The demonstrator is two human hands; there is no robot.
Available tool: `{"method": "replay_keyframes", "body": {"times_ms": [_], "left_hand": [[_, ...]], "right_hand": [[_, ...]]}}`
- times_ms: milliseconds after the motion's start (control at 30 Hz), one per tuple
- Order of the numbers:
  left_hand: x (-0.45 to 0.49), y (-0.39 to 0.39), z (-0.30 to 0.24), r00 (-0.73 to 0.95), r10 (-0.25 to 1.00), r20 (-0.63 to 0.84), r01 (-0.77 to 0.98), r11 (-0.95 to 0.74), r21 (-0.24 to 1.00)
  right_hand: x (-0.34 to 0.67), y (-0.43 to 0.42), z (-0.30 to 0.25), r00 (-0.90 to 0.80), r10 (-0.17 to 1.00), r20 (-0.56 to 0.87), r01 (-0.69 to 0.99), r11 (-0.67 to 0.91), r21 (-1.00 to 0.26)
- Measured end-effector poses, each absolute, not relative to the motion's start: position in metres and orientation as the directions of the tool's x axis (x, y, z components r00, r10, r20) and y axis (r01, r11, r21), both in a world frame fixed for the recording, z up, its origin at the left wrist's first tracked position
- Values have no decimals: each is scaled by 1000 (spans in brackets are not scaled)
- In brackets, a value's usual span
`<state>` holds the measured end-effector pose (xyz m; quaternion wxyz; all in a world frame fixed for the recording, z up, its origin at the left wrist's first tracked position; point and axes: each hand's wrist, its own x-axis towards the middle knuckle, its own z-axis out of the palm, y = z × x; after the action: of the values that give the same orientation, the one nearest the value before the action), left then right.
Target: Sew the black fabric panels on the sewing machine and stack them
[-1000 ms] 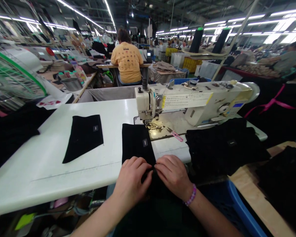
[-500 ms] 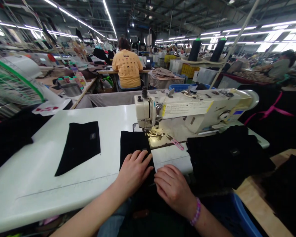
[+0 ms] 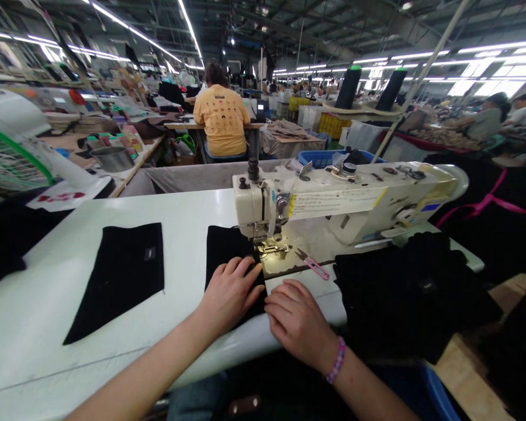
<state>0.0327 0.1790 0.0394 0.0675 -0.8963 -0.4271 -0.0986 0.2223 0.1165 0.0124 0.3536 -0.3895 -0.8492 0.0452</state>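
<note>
A black fabric piece (image 3: pixel 221 245) lies on the white sewing table, its right edge running under the presser foot of the sewing machine (image 3: pixel 263 213). My left hand (image 3: pixel 232 289) rests on this piece with fingers spread, just in front of the needle area. Beside it, my right hand (image 3: pixel 296 318), with a beaded bracelet on the wrist, has its fingers curled together at the fabric's near right edge and appears to pinch it. The pinched part is hidden by the fingers. Pink-handled thread snips (image 3: pixel 313 265) lie on the machine bed, right of the needle.
Another black piece with a small label (image 3: pixel 127 280) lies flat to the left. A pile of black pieces (image 3: pixel 407 292) covers the table's right side. A fan (image 3: pixel 13 146) stands at far left. Ahead, a person in a yellow shirt (image 3: pixel 223 120) sits facing away.
The black fabric has slid forward past the needle, away from me, and both hands have moved with it. The whole view has shifted slightly.
</note>
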Motion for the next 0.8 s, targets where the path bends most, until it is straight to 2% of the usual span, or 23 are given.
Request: {"method": "replay_keyframes", "body": {"times_ms": [200, 400, 800], "left_hand": [[30, 188, 40, 635, 722, 276, 751, -661, 0], [28, 174, 39, 704, 654, 277, 651, -751, 116], [22, 210, 36, 709, 636, 307, 638, -763, 107]], "right_hand": [[220, 137, 14, -441, 703, 559, 655, 677, -335], [219, 156, 13, -435, 717, 544, 674, 660, -332], [214, 189, 20, -417, 757, 502, 774, 586, -241]]}}
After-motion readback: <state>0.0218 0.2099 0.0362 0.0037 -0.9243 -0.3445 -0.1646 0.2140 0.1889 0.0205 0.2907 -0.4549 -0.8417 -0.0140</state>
